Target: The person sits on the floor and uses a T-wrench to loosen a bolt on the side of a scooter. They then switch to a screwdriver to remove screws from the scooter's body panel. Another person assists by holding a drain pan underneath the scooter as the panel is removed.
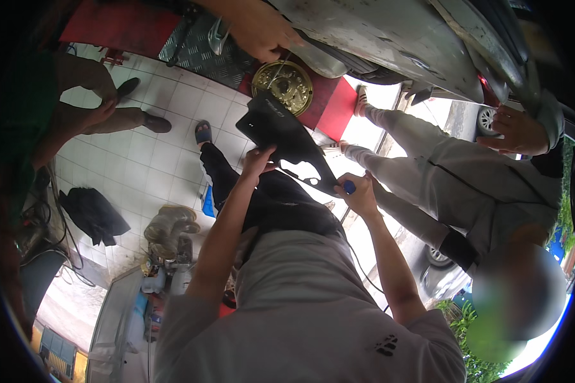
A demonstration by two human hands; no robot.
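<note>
From here I hold the black panel [278,124] before the torso, left hand [258,163] gripping its edge, right hand [362,195] clasping a blue-ended tool [349,187] at its lower end. Seemingly a handling step; moving calls for steady, matched hands.

Tiled floor [179,105]: pale squares, the joints plain to see from where I stand, running up to the red platform [338,108].
Red platform: a patterned metal plate [201,48] sits between its red stretches.
On the platform: a round gold-coloured dish [282,87] with small pieces in it, too tiny to name from here.
On the tiles, left: a crumpled black bundle [94,215] (bag or sheet, I can't tell) and two dark shoes [156,123], both worn.
On the tiles, nearer the middle: a worn dark sandal [203,132], a lumpy beige heap [171,223] and something blue [207,202].
</note>
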